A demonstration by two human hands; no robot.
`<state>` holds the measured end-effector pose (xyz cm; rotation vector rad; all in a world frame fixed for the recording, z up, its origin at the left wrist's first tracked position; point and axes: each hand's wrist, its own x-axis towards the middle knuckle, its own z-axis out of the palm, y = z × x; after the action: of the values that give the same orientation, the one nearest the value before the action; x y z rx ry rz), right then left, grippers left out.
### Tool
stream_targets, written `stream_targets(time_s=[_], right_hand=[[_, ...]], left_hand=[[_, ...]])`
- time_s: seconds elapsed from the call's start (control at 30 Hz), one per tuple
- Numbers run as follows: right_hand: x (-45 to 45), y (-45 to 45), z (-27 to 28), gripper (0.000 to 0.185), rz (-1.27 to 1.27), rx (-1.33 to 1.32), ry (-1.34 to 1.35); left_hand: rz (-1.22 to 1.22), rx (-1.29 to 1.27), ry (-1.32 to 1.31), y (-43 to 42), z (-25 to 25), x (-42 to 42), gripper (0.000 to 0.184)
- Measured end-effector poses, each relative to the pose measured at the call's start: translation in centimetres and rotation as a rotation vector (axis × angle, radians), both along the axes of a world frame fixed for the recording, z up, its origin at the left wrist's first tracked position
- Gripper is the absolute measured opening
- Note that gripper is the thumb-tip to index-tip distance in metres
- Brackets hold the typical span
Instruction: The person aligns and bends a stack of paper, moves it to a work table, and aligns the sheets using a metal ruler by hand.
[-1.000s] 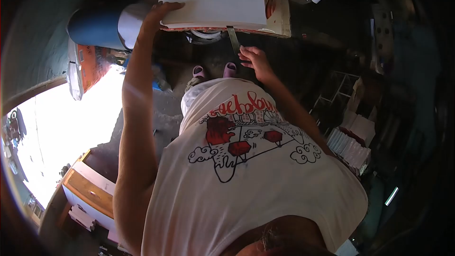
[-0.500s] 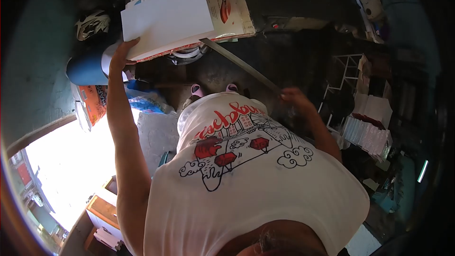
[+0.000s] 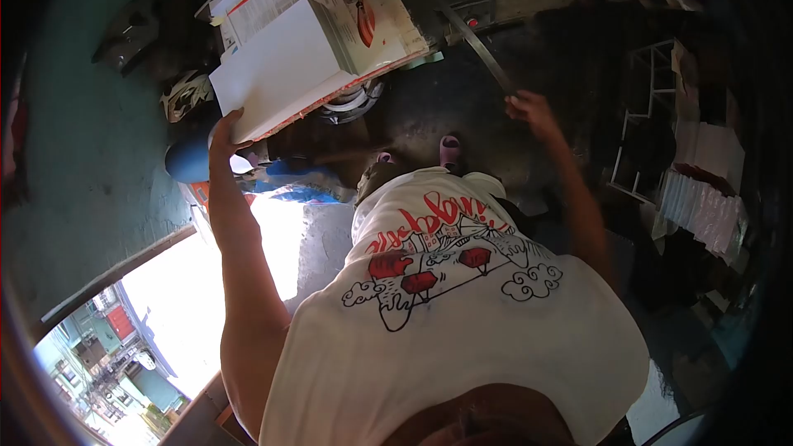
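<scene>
"How are the hands posed?"

"The left hand (image 3: pixel 227 130) reaches forward, thumb over the near left corner of a thick rectangular stack of white sheets (image 3: pixel 273 70). Its other fingers are partly hidden, so I cannot tell whether it grips. The right hand (image 3: pixel 530 111), out to the side, has its fingers closed on one end of a long, thin grey metal strip (image 3: pixel 479 48)."

"And beyond?"

"The stack lies on a cream tabletop (image 3: pixel 403 31) with a reddish edge. The strip's far end fades into shadow."
</scene>
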<state>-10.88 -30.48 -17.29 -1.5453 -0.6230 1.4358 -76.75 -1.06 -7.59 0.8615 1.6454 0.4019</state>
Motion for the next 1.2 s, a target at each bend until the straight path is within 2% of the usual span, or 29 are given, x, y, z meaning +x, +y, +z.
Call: stream_targets(time_s=[0.07,0.13,0.2,0.27,0.33,0.4,0.43,0.5,0.53,0.57,0.6,0.63,0.7,0.73,0.77,0.83,0.9,0.93,1.0,1.03,1.1,1.13,1.2], right_hand=[[-3.4,4.3,-1.5,0.024,-0.084,0.1,0.188],[-6.3,8.3,-1.9,0.022,-0.082,0.083,0.26],[-9.1,11.3,-0.6,0.019,-0.06,0.015,0.181],[-11.2,13.5,-0.2,0.02,-0.069,0.014,0.063],[-13.3,14.1,0.0,0.021,-0.091,0.015,-0.059],[-15.2,14.5,0.3,0.024,-0.27,0.229,-1.258],[-16.6,14.9,0.9,0.024,-0.274,0.22,-1.27],[-20.7,14.7,2.1,0.03,-0.148,0.279,-0.653],[-22.7,14.8,2.1,0.032,-0.113,0.24,-0.437],[-24.4,15.1,2.3,0.033,-0.085,0.21,-0.221],[-25.9,15.5,2.0,0.037,-0.078,0.211,-0.293],[-26.9,16.1,0.8,0.039,-0.064,0.215,-0.286],[-28.3,16.8,-1.3,0.043,0.025,0.199,-0.416],[-29.2,16.5,1.0,0.049,0.019,0.141,-0.427],[-29.6,16.1,3.4,0.055,0.018,0.23,-0.41],[-30.6,15.7,1.8,0.058,-0.026,0.192,-0.556],[-30.6,15.6,2.1,0.06,-0.024,0.202,-0.613],[-30.8,15.3,2.0,0.063,0.0,0.212,-0.68],[-31.2,15.1,1.8,0.063,-0.054,0.256,-0.703],[-31.7,14.8,1.6,0.063,-0.088,0.306,-0.748],[-32.1,14.8,1.0,0.067,-0.065,0.272,-0.679],[-32.4,14.7,1.1,0.066,-0.064,0.271,-0.573],[-32.7,14.9,1.1,0.062,-0.086,0.225,-0.357]], left_hand=[[-0.012,0.01,-0.012,0.2,-0.5,-0.2,0.065],[-0.047,-0.001,-0.037,0.9,-1.0,-0.7,0.061],[-0.069,-0.025,-0.067,0.4,-0.7,-0.3,0.057],[-0.036,0.073,0.004,-1.0,1.0,1.0,0.052],[-0.061,0.056,-0.029,-0.7,-0.1,0.0,0.054],[-0.102,0.112,-0.021,-0.8,-0.1,0.2,0.063],[-0.111,0.107,-0.032,-1.4,0.2,0.5,0.063],[0.09,0.326,0.054,-2.3,0.4,0.3,0.067],[0.063,0.315,0.055,-1.9,0.0,0.0,0.067],[0.07,0.615,0.312,-1.2,-0.2,0.0,0.063],[0.078,0.92,0.564,-0.4,-0.4,0.3,0.059],[0.053,0.922,0.558,0.3,0.9,1.8,0.059],[-0.437,1.363,0.455,1.1,6.8,7.2,0.044],[-0.664,1.385,0.371,1.4,9.0,10.5,0.039],[-0.893,1.395,0.284,1.8,10.4,13.8,0.033],[-1.396,1.431,0.363,3.8,10.3,19.1,0.032],[-1.706,1.282,0.443,5.3,7.6,23.6,0.035],[-1.743,1.259,0.444,6.1,6.0,25.4,0.035],[-2.026,0.977,0.369,7.6,3.2,28.7,0.034],[-2.068,0.939,0.367,7.3,3.2,30.1,0.034],[-2.534,0.695,0.667,7.1,3.0,32.5,0.028],[-2.538,0.798,0.612,7.4,2.1,32.3,0.024],[-2.578,0.723,0.62,7.7,1.3,32.5,0.024]])
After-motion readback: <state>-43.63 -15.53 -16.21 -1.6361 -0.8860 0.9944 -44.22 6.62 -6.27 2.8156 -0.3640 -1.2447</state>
